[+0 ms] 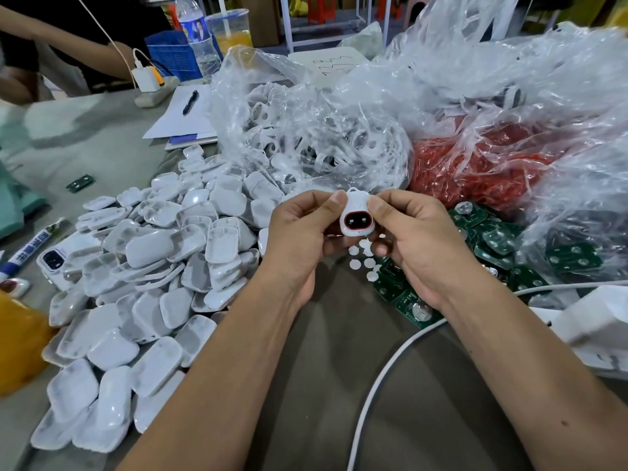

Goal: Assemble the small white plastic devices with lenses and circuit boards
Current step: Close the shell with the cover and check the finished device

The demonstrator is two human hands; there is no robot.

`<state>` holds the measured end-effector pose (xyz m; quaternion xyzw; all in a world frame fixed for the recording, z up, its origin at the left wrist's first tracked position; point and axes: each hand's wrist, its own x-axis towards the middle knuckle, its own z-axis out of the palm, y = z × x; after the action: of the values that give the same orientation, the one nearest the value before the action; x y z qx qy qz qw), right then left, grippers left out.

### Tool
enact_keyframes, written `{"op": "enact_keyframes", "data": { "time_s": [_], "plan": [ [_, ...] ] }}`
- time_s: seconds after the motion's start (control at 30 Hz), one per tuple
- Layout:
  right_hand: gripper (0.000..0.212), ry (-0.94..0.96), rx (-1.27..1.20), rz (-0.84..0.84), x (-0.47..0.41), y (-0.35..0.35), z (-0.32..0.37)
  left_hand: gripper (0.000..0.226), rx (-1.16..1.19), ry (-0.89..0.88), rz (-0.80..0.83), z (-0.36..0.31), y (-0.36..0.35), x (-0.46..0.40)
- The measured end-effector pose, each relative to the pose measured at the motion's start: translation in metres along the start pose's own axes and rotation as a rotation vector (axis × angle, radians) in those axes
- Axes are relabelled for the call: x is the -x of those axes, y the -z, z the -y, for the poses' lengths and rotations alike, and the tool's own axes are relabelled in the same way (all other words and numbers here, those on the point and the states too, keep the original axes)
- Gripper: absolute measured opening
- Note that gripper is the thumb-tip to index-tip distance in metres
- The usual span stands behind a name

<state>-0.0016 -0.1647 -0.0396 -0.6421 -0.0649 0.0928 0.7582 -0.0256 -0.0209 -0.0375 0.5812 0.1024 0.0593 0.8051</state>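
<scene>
Grey table, crowded. Back right: big heap of clear plastic bags, one holding white housing fronts, one holding red parts; bags slump toward the work spot and overhang the supplies. Left of centre: large loose pile of white shell halves, spilling almost to the near edge, so a great many units look yet to be built. Right, partly under the bags: spread of green circuit boards with round cells or domes on them, many left. White cable curves across the near table to a white box at right; it could snag a forearm. Far left: notepad with pen, water bottle, cup of orange drink, charger on a power strip, another person's arm, a marker, one stray board. Centre, held above the table: one small white device, loop at top, dark window ringed in red facing the camera. Looks closed up, so this unit seems at or near final press-fit; cannot tell whether it has fully snapped. Left hand pinches its left edge, thumb on the upper corner; right hand pinches the right edge likewise. Just below: scatter of small white round discs on the table, purpose unclear.
</scene>
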Motion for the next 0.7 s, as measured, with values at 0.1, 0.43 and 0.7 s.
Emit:
{"op": "enact_keyframes", "data": {
  "time_s": [0.1, 0.43, 0.7],
  "plan": [
    [0.022, 0.015, 0.017, 0.002, 0.0001, 0.0003, -0.0012, 0.015, -0.07, -0.067, -0.006, 0.0013, -0.0008, 0.0012],
    [0.021, 0.08, -0.1, -0.009, 0.0024, -0.0007, 0.0005, 0.016, 0.107, 0.028, 0.034, 0.001, -0.0069, 0.0029],
    [0.037, 0.056, 0.087, 0.031, 0.0022, -0.0011, -0.0039, 0.031, 0.167, 0.019, -0.125, 0.0038, -0.0079, -0.0006]
  ]
}}
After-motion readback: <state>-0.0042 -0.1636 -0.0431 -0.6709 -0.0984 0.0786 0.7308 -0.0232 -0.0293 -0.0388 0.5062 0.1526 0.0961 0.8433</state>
